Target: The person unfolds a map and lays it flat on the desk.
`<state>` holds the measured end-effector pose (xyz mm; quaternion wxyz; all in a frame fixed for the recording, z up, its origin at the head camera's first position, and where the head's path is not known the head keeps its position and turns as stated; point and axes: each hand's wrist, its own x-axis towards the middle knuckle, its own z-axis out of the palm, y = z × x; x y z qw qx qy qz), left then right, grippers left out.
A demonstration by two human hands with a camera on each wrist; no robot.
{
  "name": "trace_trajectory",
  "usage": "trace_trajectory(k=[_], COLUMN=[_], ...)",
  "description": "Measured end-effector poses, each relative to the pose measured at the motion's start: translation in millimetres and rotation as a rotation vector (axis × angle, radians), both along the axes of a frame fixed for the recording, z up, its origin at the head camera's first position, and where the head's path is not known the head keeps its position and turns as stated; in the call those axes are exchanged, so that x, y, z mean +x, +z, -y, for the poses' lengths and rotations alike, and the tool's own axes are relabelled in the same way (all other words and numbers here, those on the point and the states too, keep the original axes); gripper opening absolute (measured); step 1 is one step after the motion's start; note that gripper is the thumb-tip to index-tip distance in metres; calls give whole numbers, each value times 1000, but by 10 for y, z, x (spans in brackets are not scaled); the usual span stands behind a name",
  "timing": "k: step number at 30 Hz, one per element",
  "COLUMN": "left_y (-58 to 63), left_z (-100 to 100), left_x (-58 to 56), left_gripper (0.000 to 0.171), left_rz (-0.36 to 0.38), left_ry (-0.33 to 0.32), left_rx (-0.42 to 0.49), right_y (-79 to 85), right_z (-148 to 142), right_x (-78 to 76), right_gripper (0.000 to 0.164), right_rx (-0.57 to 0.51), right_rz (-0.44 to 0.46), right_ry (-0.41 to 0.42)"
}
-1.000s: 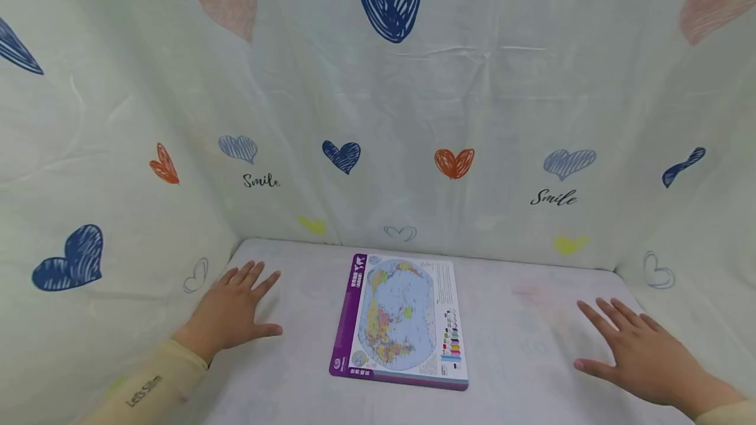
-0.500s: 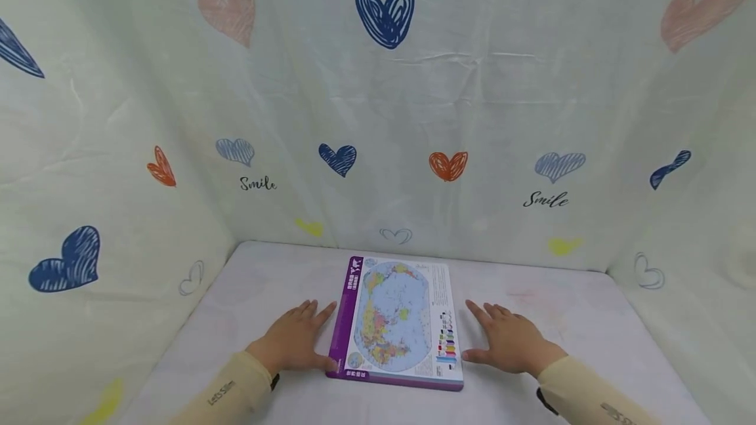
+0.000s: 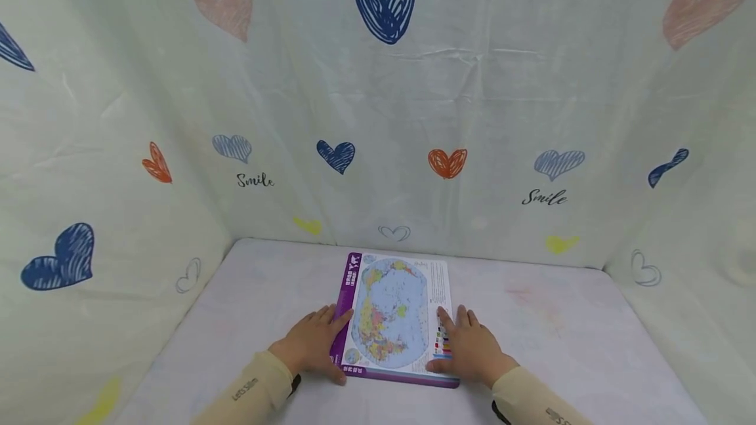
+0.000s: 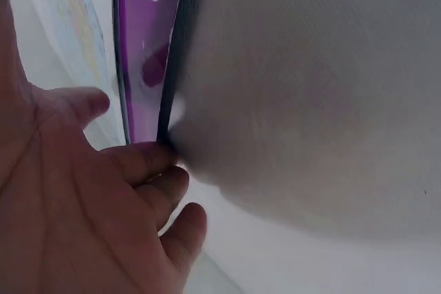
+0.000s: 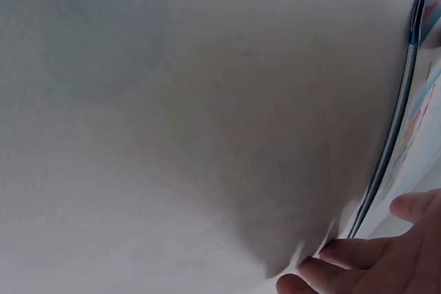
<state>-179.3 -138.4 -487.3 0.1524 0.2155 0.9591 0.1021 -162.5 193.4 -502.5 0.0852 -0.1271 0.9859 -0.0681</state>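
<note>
1. The white table (image 3: 561, 346) bears everything; its cover looks smooth, so a flat thing would probably slide on it readily.
2. The map board (image 3: 392, 317) lies flat on it, near the middle, between the two hands. It looks thin, stiff and fairly light, with a glossy face that may be slippery; bending or a knocked corner seems the likelier harm.
3. The left hand (image 3: 313, 343) is spread at the board's left side, index finger over the margin, other fingertips at the edge; it pinches nothing that shows.
4. The right hand (image 3: 472, 349) is likewise spread at the right side, index and thumb over the face; how firmly either hand presses, I cannot tell.
5. The purple band (image 3: 345, 297) gives a plain margin for the left fingers.
6. The dark layered edge (image 5: 383, 160) is the slimmest part. Holding both side edges, fingertips beneath and thumbs above, should suit best.
</note>
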Motion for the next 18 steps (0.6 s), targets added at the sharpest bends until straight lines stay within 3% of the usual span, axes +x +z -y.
trace_trajectory(k=[5,9,13,18], left_y=[-10,-14,-40,-56], left_z=[7,50,105,126], left_x=[-15,-14,-27,-46], left_gripper=[120,120,121,115], left_rz=[-35,-52,-33,28], left_ry=[-24,-36,-31,23], left_rx=[20,77,165,300], right_y=[-13,2,-2,11], right_z=[33,63,92,135], right_x=[-5,-1,6,9], right_gripper=[110,111,115,118], right_rx=[-26,-44,-64,-146], right_rz=[-29,-39,-71,-105], right_ry=[36,19,-1,-33])
